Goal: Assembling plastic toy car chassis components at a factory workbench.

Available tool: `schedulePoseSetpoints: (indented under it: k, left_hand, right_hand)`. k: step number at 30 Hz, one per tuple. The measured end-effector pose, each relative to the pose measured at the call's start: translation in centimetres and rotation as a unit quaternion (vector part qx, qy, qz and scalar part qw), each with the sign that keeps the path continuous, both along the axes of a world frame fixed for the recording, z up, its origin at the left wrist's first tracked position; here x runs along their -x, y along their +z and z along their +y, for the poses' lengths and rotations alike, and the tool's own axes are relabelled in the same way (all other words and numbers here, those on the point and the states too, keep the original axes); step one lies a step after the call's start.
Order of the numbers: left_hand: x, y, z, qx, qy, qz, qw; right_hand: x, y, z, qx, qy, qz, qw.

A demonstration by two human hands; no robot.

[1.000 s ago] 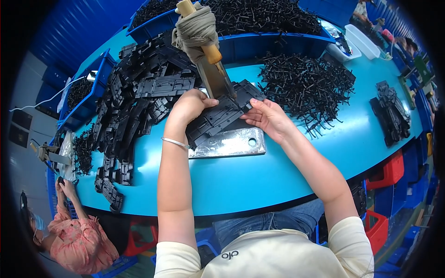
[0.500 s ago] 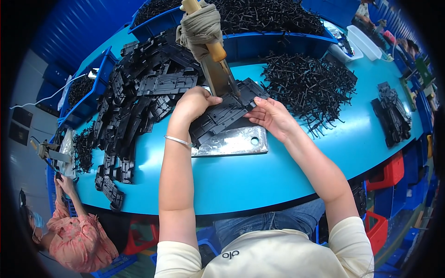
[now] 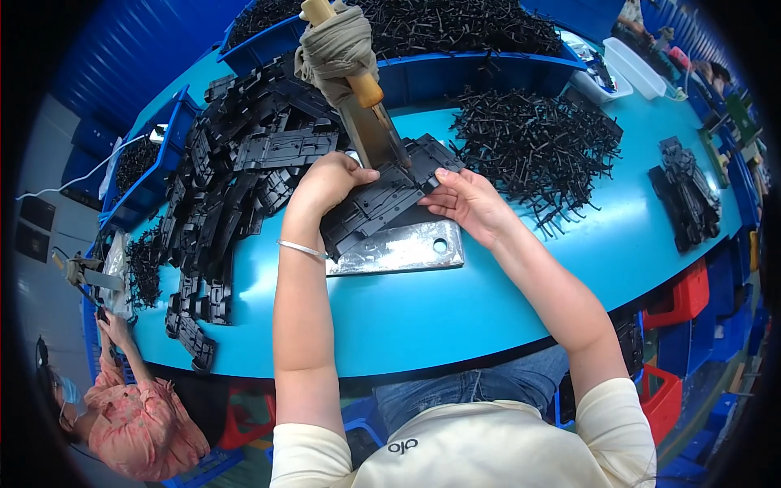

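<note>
Working at the blue counter (image 3: 488, 317), we had a cloth-wrapped tool (image 3: 366, 89) slanting above a metal plate (image 3: 407, 254), with a black plastic panel (image 3: 374, 210) overlapping the plate and apparently meeting the tool's blade. Our left hand (image 3: 329, 180) and right hand (image 3: 472, 207) both grasped the panel, the right in a pinch. Had that pinch loosened, the panel might have twisted and cracked; a slip might have nicked the left thumb (image 3: 366, 176), near the blade.

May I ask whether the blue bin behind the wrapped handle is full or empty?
Apparently full: black parts reach the rim of the blue bin.
</note>
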State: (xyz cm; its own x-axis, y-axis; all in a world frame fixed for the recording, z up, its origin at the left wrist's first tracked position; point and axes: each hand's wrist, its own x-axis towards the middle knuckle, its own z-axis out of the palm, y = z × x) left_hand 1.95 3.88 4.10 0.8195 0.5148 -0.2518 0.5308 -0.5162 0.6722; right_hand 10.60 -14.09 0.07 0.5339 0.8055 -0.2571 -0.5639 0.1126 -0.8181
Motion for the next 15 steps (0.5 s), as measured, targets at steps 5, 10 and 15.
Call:
schedulePoseSetpoints:
  k: [5,10,15]
  left_hand:
    - [0.0,0.07,-0.06,0.01,0.004,0.0,1.0]
    - [-0.07,0.41,-0.35,0.012,0.011,0.011,1.0]
    - [0.04,0.0,-0.04,0.008,0.006,0.005,1.0]
  right_hand:
    - [-0.09,-0.23,0.09,0.003,-0.002,0.001,1.0]
    - [-0.08,-0.05,0.07,-0.003,-0.017,0.01,1.0]
    - [0.01,-0.07,0.04,0.004,-0.008,0.007,1.0]
